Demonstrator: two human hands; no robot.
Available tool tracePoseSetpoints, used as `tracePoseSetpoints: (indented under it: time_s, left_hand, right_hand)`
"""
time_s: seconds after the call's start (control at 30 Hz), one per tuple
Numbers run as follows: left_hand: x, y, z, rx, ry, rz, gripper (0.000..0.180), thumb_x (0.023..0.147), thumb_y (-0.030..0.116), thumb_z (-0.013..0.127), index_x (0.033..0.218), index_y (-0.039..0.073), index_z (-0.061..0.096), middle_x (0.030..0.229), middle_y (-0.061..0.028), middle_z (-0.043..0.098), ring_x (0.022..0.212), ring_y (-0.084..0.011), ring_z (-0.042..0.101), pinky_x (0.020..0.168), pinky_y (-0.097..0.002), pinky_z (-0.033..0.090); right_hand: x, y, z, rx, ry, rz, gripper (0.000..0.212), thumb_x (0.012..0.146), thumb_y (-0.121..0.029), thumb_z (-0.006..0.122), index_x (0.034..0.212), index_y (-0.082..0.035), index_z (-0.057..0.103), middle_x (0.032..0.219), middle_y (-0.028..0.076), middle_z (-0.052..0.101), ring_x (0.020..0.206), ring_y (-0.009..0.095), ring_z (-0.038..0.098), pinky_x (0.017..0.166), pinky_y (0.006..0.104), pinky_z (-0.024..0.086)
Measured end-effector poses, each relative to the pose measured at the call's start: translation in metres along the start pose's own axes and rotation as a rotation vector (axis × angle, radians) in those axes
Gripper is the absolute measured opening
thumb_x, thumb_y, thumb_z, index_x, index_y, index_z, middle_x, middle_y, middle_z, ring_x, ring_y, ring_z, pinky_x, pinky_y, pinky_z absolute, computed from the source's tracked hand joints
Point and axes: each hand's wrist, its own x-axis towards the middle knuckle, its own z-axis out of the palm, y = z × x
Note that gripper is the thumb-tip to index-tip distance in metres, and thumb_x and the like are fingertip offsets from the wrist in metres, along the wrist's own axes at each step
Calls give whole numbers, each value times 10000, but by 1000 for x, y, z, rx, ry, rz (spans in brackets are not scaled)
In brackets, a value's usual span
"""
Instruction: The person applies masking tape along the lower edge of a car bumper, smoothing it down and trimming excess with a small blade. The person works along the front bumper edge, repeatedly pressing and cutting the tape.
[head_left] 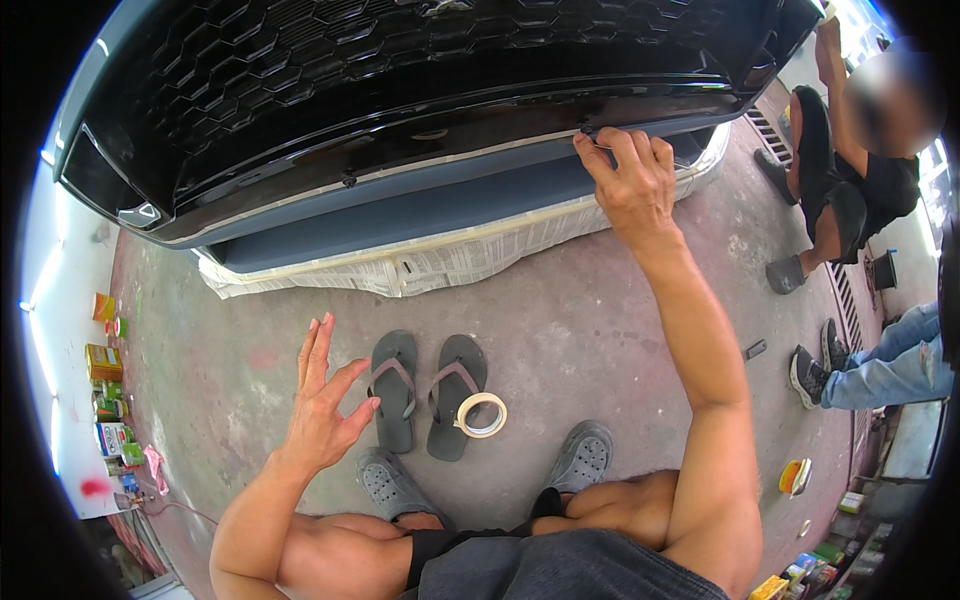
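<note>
A glossy black car bumper (480, 105) with a honeycomb grille (330, 60) spans the top of the head view. A pale strip of masking tape (460, 152) runs along its lower edge and ends at my right hand (640, 180). That hand's thumb and fingertips are pinched at the tape's end, beside a small dark fitting on the bumper. My left hand (325, 410) hangs over the floor, fingers apart and holding nothing. Nearest to it lies a pair of dark flip-flops (395, 400). A roll of masking tape (463, 418) rests partly on the right one.
Newspaper masking (440, 268) edges the grey panel (400, 212) below the bumper. One person (850, 190) crouches at upper right; another in jeans (890, 365) is below. Paint cans (103, 363) line the left wall. A small dark object (756, 349) lies on the concrete floor (620, 340).
</note>
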Motion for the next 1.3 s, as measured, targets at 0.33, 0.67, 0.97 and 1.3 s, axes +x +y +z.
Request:
tracePoseSetpoints:
  time_s: [0.33,0.67,0.97,1.3]
  left_hand:
    - [-1,-5,3,27,-9,4,552,813,79,916,1344,88,762,1856,-232,199,1699,-489,200,1234,-593,418]
    - [0,-7,5,-13,-9,-9,511,833,89,904,1321,43,760,1841,-251,216,1678,-516,222,1314,-586,328]
    - [0,-8,1,-13,11,-5,520,838,91,899,1336,43,756,1834,-263,234,1675,-523,235,1321,-580,320]
    - [-4,-10,0,49,36,8,578,859,156,890,1412,96,734,1847,-178,273,1699,-448,242,1337,-567,296]
  right_hand:
    - [-8,16,2,-24,12,17,258,893,-89,837,1134,-179,857,1027,-31,696,958,148,672,889,363,413]
    - [-7,29,2,-31,2,-20,282,884,-80,845,1141,-195,858,1044,-32,714,964,149,676,910,373,410]
    - [-27,33,-16,21,57,58,321,821,-8,819,1103,-155,858,1026,10,718,934,176,683,886,379,411]
    - [-257,-164,-58,1086,-1067,594,188,973,-55,696,1144,-24,767,1091,214,767,987,436,752,864,497,600]
